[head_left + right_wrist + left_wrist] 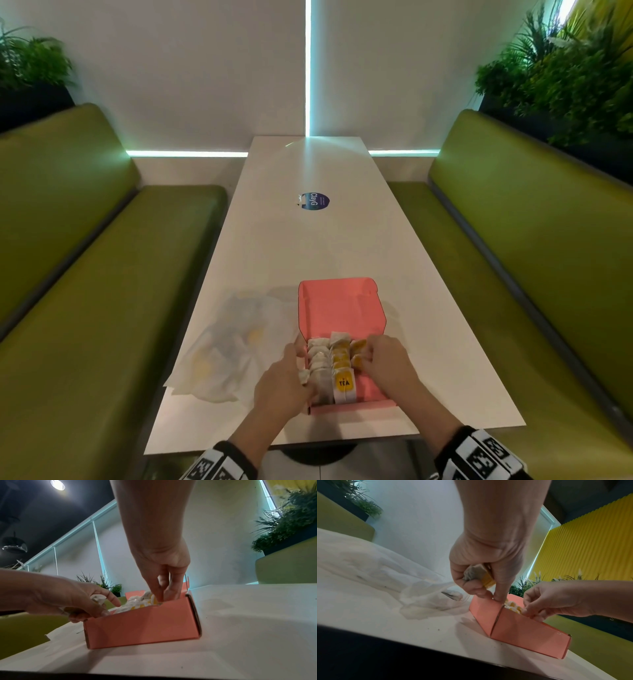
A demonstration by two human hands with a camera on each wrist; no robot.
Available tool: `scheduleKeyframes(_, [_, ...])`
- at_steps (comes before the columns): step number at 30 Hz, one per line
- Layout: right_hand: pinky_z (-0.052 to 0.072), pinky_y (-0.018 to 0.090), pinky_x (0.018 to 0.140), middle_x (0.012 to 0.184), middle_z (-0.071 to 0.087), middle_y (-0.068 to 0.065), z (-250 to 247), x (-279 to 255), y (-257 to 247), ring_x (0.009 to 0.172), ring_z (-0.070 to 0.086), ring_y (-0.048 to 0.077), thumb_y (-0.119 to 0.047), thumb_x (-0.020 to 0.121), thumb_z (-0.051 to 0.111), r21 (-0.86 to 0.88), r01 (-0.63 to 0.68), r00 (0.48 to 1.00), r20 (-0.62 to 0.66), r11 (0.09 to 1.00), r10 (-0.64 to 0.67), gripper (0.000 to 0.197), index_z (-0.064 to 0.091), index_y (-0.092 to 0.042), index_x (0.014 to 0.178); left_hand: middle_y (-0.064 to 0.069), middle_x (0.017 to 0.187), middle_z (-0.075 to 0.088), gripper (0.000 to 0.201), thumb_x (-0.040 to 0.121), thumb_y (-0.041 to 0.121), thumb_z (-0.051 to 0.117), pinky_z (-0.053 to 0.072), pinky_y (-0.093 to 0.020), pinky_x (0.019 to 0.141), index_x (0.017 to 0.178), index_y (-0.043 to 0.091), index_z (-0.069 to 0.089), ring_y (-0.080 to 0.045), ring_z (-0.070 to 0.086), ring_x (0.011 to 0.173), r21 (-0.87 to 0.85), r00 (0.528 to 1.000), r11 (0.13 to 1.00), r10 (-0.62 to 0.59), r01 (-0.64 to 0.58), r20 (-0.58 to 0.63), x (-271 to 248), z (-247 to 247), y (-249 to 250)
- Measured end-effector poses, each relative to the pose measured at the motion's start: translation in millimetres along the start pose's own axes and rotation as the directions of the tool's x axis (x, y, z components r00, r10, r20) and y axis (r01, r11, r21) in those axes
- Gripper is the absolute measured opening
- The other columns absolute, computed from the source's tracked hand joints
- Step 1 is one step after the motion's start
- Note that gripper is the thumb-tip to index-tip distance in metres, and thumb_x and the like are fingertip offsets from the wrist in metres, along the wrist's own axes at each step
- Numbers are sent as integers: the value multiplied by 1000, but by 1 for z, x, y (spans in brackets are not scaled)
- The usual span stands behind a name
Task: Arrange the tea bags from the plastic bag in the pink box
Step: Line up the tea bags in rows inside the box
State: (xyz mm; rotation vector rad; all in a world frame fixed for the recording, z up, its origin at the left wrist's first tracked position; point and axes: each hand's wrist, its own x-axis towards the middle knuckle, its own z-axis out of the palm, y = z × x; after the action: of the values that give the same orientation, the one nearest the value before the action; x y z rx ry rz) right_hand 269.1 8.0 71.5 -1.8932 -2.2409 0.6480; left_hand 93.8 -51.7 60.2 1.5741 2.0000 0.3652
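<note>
The pink box [339, 305] lies open near the table's front edge, its lid folded back. Rows of white tea bags with yellow tags [342, 363] stand in its near half. My left hand [301, 370] is at the box's left wall; in the left wrist view it [481, 588] grips a small bunch of tea bags [476, 573] in its curled fingers, with one finger down on the box rim [488, 601]. My right hand [364, 356] reaches into the box [142, 626] from the right and pinches a yellow-tagged tea bag [154, 600]. The crumpled plastic bag [233, 346] lies left of the box.
The long white table [308, 246] carries a round blue sticker [313, 201] further back. Green benches [85, 274] [531, 257] run along both sides, with plants behind them. A few tea bags show faintly through the plastic bag [385, 577].
</note>
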Motion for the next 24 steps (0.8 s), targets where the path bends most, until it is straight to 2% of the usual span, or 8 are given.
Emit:
scheduleKeyframes(2, [39,25,71,74,52,-3,-2,-6,-4,82,50,17,-16,89,51,-45,38,996,82,998,-34,20,56,-23,71,9,87,54,51,83,39,64,32,-14,49,121,28,33,-7,52,69,9,1000,1000,-18,18,4,1,0,0])
scheduleKeyframes(4, [36,23,73,68,40,-10,2,-9,-5,82,43,13,-13,90,47,-26,20,999,48,999,-18,36,35,-30,61,5,96,59,52,83,40,63,32,-14,50,124,26,34,-8,53,75,20,999,999,-34,33,8,1,0,1])
scheduleKeyframes(6, [33,23,70,77,43,-5,9,-6,-3,82,40,13,-11,89,46,12,-26,1000,10,1000,26,37,26,-30,65,4,103,61,53,83,40,63,33,-15,52,126,26,36,-8,52,78,24,999,999,-41,41,17,1,0,1])
scheduleKeyframes(9, [33,28,66,86,48,2,17,-1,1,79,43,18,-8,86,46,34,-48,999,-18,998,49,14,35,-17,83,5,104,60,54,83,40,63,31,-14,51,127,25,35,-8,51,80,26,999,999,-43,42,26,1,-1,2])
scheduleKeyframes(13, [43,30,67,83,55,3,13,2,6,77,53,21,-15,87,51,94,-63,997,-33,994,66,14,44,-17,99,7,96,56,51,84,40,62,30,-14,49,125,27,36,-8,51,77,31,999,999,-38,38,16,1,-1,1])
scheduleKeyframes(17, [44,26,71,93,63,3,-8,0,4,83,56,19,-27,83,55,-75,9,997,79,997,-3,10,48,-25,77,9,90,52,46,86,41,60,29,-14,48,123,29,36,-7,51,72,33,999,999,-42,42,-4,2,0,2])
scheduleKeyframes(21, [38,23,65,78,48,-4,-18,-1,4,75,48,15,-21,82,56,-201,69,981,191,977,-30,27,39,-27,63,10,92,54,46,86,45,59,31,-14,49,123,30,36,-7,52,74,32,999,999,-42,43,-14,2,1,1])
scheduleKeyframes(24, [41,23,65,70,46,-9,-21,8,5,75,50,14,-11,80,59,-200,84,951,310,976,-19,31,42,-28,59,10,90,54,48,83,41,63,32,-15,50,122,31,37,-8,54,74,26,999,998,-53,53,-7,1,1,1])
